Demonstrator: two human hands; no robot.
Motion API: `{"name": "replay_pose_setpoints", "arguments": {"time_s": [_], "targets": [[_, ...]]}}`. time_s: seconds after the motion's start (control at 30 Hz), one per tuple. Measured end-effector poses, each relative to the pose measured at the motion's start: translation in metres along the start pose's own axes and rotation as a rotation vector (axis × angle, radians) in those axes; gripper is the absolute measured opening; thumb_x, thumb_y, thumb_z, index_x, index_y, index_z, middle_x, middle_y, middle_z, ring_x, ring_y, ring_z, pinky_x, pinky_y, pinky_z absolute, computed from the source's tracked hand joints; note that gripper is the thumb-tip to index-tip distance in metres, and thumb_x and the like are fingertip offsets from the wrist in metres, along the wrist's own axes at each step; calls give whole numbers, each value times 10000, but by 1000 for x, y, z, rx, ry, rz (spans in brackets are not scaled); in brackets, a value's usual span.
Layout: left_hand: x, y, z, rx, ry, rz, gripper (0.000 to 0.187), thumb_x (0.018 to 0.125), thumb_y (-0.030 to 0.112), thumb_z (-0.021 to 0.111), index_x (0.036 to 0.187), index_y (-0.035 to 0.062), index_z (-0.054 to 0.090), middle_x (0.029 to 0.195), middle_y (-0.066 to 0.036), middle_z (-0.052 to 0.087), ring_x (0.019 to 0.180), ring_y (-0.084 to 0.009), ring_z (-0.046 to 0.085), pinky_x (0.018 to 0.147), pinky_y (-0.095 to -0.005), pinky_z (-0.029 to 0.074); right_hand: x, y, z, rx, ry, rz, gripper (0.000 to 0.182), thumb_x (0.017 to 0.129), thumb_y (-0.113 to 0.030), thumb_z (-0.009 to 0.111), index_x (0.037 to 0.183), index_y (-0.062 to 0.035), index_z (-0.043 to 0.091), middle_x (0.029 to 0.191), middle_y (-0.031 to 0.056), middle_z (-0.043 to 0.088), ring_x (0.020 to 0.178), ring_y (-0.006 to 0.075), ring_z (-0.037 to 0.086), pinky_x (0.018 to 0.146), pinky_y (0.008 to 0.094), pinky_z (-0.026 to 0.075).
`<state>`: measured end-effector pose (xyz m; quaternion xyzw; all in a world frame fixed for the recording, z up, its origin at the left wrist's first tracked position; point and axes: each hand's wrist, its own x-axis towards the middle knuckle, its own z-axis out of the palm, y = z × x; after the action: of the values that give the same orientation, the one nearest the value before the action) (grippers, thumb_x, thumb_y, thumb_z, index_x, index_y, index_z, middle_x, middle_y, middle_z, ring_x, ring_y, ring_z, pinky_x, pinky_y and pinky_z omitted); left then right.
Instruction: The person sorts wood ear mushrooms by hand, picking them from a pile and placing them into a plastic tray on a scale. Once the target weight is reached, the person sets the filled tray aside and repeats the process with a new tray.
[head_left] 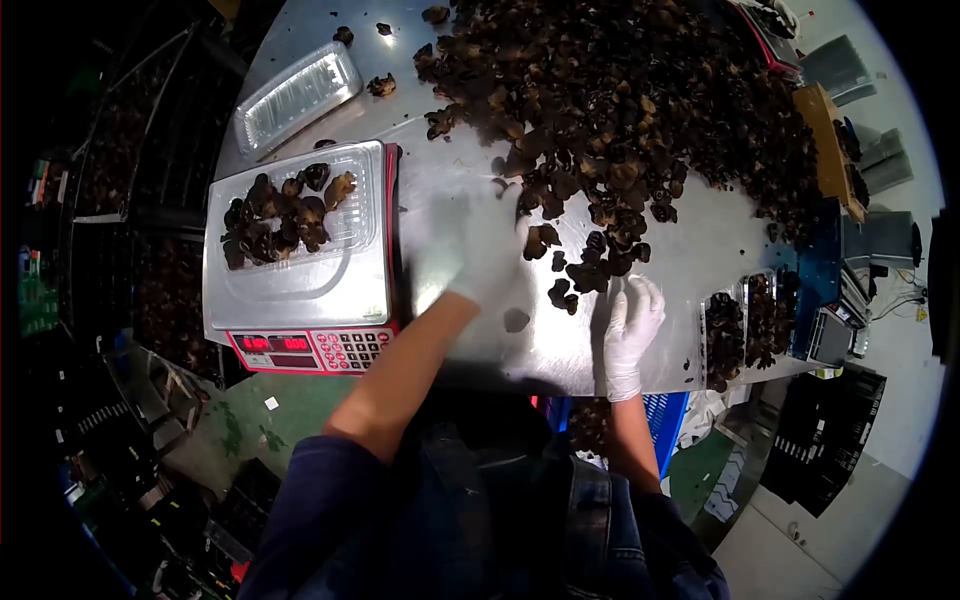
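A heap of dark wood ear mushrooms point(620, 110) spreads over the steel table. My left hand point(475, 250), in a white glove, is smeared by motion between the scale and the heap; whether it holds anything is hidden by the blur. My right hand point(633, 335), gloved too, rests on the table just below the heap's near edge, its fingers loosely bent and apart, with nothing visible in them. On the red and white scale point(300, 300) lies a clear plastic tray point(350, 225) with several mushroom pieces point(275, 220) in it. The scale's red digits are lit.
Another clear plastic tray point(300, 98) lies behind the scale. Filled trays of mushrooms point(725, 340) stand at the table's right edge. A blue crate point(665, 425) sits below the front edge. Dark crates point(165, 290) are stacked to the left.
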<state>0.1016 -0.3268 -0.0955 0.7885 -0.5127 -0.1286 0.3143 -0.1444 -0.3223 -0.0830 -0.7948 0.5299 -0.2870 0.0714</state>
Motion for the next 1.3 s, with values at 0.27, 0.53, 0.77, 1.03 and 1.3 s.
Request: {"name": "replay_pose_setpoints", "arguments": {"time_s": [0.27,0.53,0.77,1.03,1.3], "targets": [[-44,19,-2,-151,59,208,299,842,175,646,1129,91,649,1136,-155,571,1043,-350,540,909,-450,439,-3,21,34,298,67,234,371,996,-160,522,1322,14,495,1277,177,507,1183,306,510,1031,405,403],[94,-111,67,-67,342,-241,168,831,164,613,917,31,668,900,-171,629,821,-353,596,722,-450,506,0,7,35,755,134,518,358,1039,-123,436,1365,23,450,1314,149,506,1239,225,504,1076,342,387],[91,-61,5,510,-109,-128,185,842,117,551,884,30,709,935,-203,690,875,-360,690,790,-422,562,0,21,13,923,164,547,276,1047,-137,442,1286,-29,528,1310,101,513,1206,196,515,1107,358,374],[-109,53,52,-300,-391,286,106,803,106,608,878,31,610,832,-101,563,893,-252,568,790,-407,468,49,93,-42,523,3,451,192,972,-86,554,1075,36,661,1020,91,643,979,186,597,894,282,449],[-264,144,97,-50,-998,1224,270,767,175,626,980,9,631,737,-75,653,821,-280,658,961,-361,466,94,26,29,-264,-363,-120,621,829,-348,716,1387,-179,501,1415,112,476,1374,287,363,1062,488,315]]}}
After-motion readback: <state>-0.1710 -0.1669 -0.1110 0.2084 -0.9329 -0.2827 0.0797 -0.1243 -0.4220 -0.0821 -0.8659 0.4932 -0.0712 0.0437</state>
